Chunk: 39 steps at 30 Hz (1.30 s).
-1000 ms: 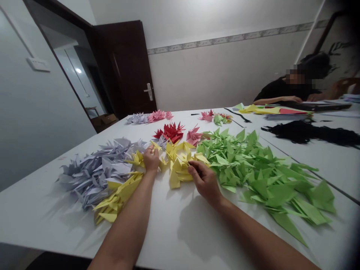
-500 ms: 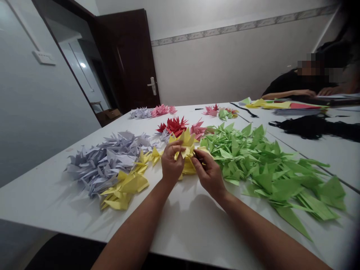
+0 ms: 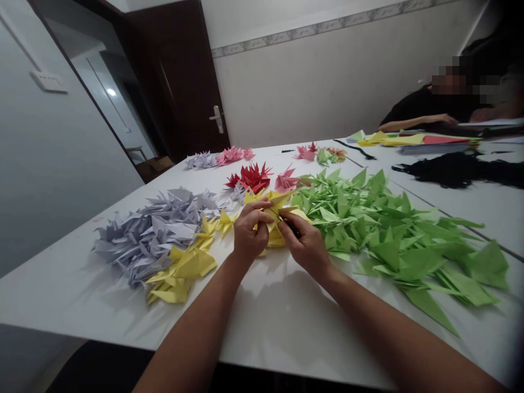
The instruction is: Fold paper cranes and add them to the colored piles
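**Left hand grips a yellow origami piece beside the green heap**

The green origami heap (image 3: 397,240) spreads over the white table (image 3: 282,333), and the yellow origami piece (image 3: 279,201) is held up just left of the heap's far end. The left hand (image 3: 250,230) has its thumb and fingers closed on this piece. The right hand (image 3: 303,240), nearest the heap, has thumb and forefinger drawn to a narrow pinch at the piece's right side; what lies between those fingertips is too small to tell.

Well to the left of the green heap lies a lavender origami heap (image 3: 159,232), with a yellow origami cluster (image 3: 184,273) against its near side. A pink origami cluster (image 3: 286,179) sits at the green heap's far left corner, and a red origami cluster (image 3: 254,177) stands farther left.

Beyond the green heap to the right are a black fringe-like bundle (image 3: 454,169) and a stack of coloured paper (image 3: 413,141). A person in a dark top (image 3: 413,107) sits past that stack, forearm resting on the table.
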Available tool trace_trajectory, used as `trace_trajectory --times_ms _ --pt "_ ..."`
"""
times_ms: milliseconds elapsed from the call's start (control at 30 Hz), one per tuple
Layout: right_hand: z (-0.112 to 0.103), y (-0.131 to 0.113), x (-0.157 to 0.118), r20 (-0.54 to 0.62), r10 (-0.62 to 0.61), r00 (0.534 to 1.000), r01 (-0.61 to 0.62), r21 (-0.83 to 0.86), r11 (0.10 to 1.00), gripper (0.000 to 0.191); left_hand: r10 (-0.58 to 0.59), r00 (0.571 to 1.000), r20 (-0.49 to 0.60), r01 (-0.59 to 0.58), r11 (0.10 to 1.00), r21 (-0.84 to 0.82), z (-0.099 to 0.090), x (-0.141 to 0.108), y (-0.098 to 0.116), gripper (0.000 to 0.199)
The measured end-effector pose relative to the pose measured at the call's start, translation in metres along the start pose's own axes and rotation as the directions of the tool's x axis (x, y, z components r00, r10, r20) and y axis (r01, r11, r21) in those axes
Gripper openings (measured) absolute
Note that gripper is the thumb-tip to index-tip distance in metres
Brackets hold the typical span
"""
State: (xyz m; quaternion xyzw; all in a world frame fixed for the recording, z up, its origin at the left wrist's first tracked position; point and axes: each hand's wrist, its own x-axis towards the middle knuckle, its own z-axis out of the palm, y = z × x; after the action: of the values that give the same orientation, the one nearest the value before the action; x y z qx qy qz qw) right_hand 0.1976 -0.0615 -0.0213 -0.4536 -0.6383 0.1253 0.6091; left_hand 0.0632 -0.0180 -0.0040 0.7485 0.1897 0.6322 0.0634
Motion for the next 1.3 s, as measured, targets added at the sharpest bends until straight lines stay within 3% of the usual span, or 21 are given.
trace_trajectory --times_ms 133,233,333,467,600,800,1100,1300 --pt "0.0 -0.002 -0.001 0.01 -0.007 1.0 0.007 -0.01 1.0 0.026 -0.215 0.976 -0.045 0.206 0.966 -0.155 0.002 0.0 0.003 0.02" --pt "-0.001 -0.003 -0.001 0.031 -0.02 0.999 0.02 -0.002 1.0 0.025 -0.413 0.905 -0.102 0.373 0.885 -0.279 0.008 0.0 0.002 0.004" --pt "0.0 -0.003 -0.002 0.039 -0.007 0.999 0.007 0.015 1.0 0.024 -0.5 0.859 -0.11 0.431 0.823 -0.371 0.013 0.001 -0.002 0.018" --pt "0.001 -0.001 -0.002 0.066 0.068 0.996 -0.072 0.067 0.995 0.025 -0.533 0.846 0.023 0.487 0.753 -0.442 0.013 -0.001 -0.01 0.031" --pt "0.002 0.001 -0.002 0.102 0.151 0.983 -0.165 0.148 0.975 0.025 -0.535 0.828 0.168 0.554 0.733 -0.395 0.011 -0.003 -0.014 0.026" --pt "0.005 0.001 0.001 0.123 0.305 0.944 -0.328 0.411 0.851 0.028 -0.543 0.824 0.162 0.558 0.729 -0.396 0.012 -0.001 -0.009 0.026" --pt "0.001 -0.008 0.006 0.34 0.558 0.757 -0.642 0.544 0.54 0.05 -0.554 0.827 0.099 0.54 0.731 -0.417 0.014 -0.001 -0.01 0.036" --pt "-0.003 -0.011 0.008 0.432 0.573 0.696 -0.698 0.592 0.402 0.05 -0.563 0.807 0.18 0.583 0.71 -0.396 0.013 -0.004 -0.009 0.033"
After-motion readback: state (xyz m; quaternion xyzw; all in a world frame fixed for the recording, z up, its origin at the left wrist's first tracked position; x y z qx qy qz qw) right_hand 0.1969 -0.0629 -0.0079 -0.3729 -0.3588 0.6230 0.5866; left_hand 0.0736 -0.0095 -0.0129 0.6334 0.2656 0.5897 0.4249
